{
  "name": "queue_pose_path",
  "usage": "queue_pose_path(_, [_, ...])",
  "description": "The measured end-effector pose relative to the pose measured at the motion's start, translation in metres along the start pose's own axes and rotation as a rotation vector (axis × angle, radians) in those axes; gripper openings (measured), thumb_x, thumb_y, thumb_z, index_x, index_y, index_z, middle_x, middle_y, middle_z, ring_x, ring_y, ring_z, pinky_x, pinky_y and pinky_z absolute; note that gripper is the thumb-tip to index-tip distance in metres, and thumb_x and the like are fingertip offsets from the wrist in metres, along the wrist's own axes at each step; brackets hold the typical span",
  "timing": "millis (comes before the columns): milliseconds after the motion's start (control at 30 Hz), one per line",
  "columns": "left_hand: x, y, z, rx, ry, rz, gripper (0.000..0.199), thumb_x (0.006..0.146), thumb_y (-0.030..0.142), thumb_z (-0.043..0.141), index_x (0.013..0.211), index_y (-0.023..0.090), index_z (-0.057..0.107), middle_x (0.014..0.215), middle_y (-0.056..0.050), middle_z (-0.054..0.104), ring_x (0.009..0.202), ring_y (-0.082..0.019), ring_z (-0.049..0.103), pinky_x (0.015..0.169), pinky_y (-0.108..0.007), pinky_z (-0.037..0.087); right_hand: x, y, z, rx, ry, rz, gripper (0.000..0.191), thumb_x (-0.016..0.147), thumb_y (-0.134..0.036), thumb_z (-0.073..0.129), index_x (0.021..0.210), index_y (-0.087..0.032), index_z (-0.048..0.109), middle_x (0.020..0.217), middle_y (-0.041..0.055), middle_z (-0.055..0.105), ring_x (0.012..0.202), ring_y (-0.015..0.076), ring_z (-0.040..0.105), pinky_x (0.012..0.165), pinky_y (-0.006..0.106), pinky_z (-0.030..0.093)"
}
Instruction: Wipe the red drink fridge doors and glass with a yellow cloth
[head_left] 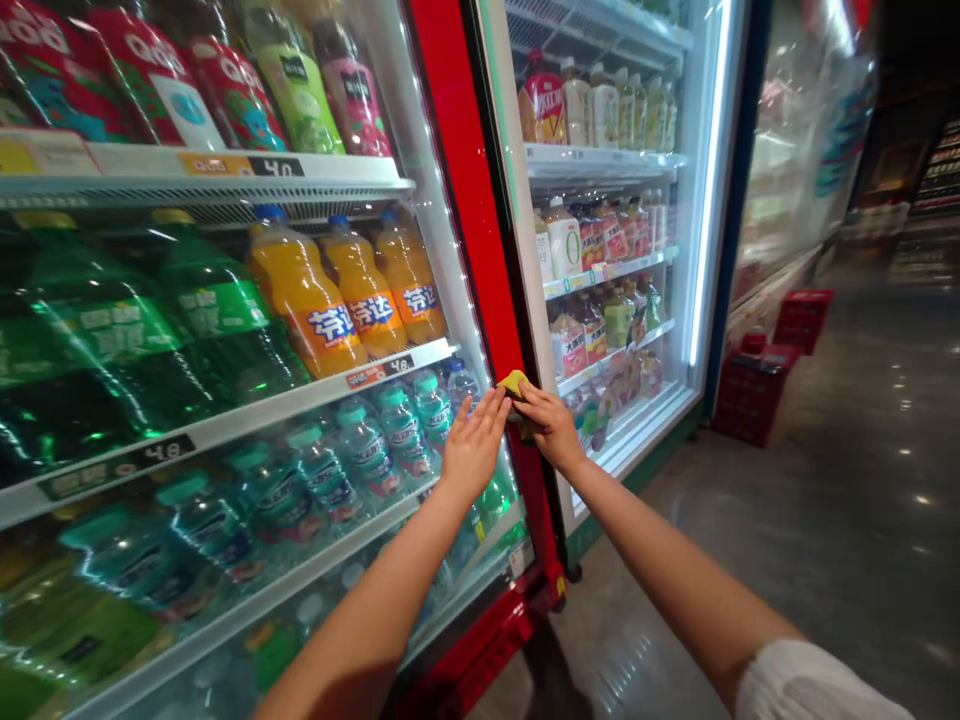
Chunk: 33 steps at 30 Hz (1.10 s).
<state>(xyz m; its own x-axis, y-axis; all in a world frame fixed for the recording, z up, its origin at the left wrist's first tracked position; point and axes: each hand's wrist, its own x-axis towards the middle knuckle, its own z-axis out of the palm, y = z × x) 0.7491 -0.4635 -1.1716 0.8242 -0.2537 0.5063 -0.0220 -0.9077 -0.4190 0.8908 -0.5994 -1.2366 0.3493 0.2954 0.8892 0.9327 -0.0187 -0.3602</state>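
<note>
My right hand (551, 422) grips a small folded yellow cloth (513, 381) and presses it against the red door frame (466, 190) of a drinks fridge. Part of the cloth is hidden under its fingers. Beside it, my left hand (475, 440) lies flat with fingers stretched out at the edge of the glass door, its fingertips close to the cloth. Whether they touch the cloth I cannot tell. Behind the glass, near my left hand, stand small water bottles with teal caps (406, 428) and orange soda bottles (360, 300).
Large green soda bottles (217, 300) fill the shelf at left. A second lit fridge (607, 160) with bottled drinks stands right of the red frame. Red boxes (752, 395) sit on the shiny grey floor (787, 540) further right.
</note>
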Motion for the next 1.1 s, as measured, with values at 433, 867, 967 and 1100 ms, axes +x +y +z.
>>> queue_pose_path(433, [-0.020, 0.026, 0.018, -0.106, -0.088, -0.045, 0.074, 0.092, 0.003, 0.033, 0.162, 0.019, 0.017, 0.166, -0.006, 0.025, 0.156, -0.015, 0.011, 0.131, -0.048, 0.005, -0.039, -0.003, 0.012, 0.004, 0.036, 0.105, 0.057, 0.084, -0.003, 0.048, 0.128, -0.031, 0.070, 0.145, 0.0021, 0.060, 0.138, 0.0200, 0.054, 0.115, 0.047, 0.047])
queue_pose_path(867, [-0.063, 0.059, 0.070, -0.127, -0.186, -0.040, 0.066, 0.095, 0.006, 0.033, 0.159, 0.015, 0.026, 0.166, -0.007, 0.025, 0.156, -0.017, 0.014, 0.130, -0.049, 0.011, -0.119, 0.023, 0.024, -0.006, -0.132, 0.126, 0.065, 0.081, 0.004, 0.047, 0.133, -0.029, 0.066, 0.152, 0.0033, 0.053, 0.147, 0.0188, 0.041, 0.119, 0.047, 0.042])
queue_pose_path(967, [-0.084, 0.075, 0.088, -0.121, -0.255, -0.021, 0.061, 0.096, 0.009, 0.034, 0.157, 0.012, 0.032, 0.165, -0.008, 0.027, 0.155, -0.019, 0.020, 0.130, -0.047, 0.016, -0.156, 0.026, 0.032, 0.016, -0.144, 0.199, 0.063, 0.080, 0.004, 0.048, 0.129, -0.029, 0.069, 0.148, 0.0046, 0.057, 0.144, 0.0190, 0.046, 0.116, 0.046, 0.044])
queue_pose_path(1100, [-0.087, 0.082, 0.091, -0.115, -0.298, -0.035, 0.059, 0.097, 0.010, 0.033, 0.155, 0.013, 0.036, 0.164, -0.006, 0.029, 0.154, -0.019, 0.025, 0.129, -0.046, 0.020, -0.163, 0.025, 0.035, 0.032, -0.091, 0.240, 0.060, 0.081, 0.002, 0.048, 0.126, -0.030, 0.071, 0.143, 0.0046, 0.062, 0.137, 0.0195, 0.054, 0.113, 0.046, 0.047])
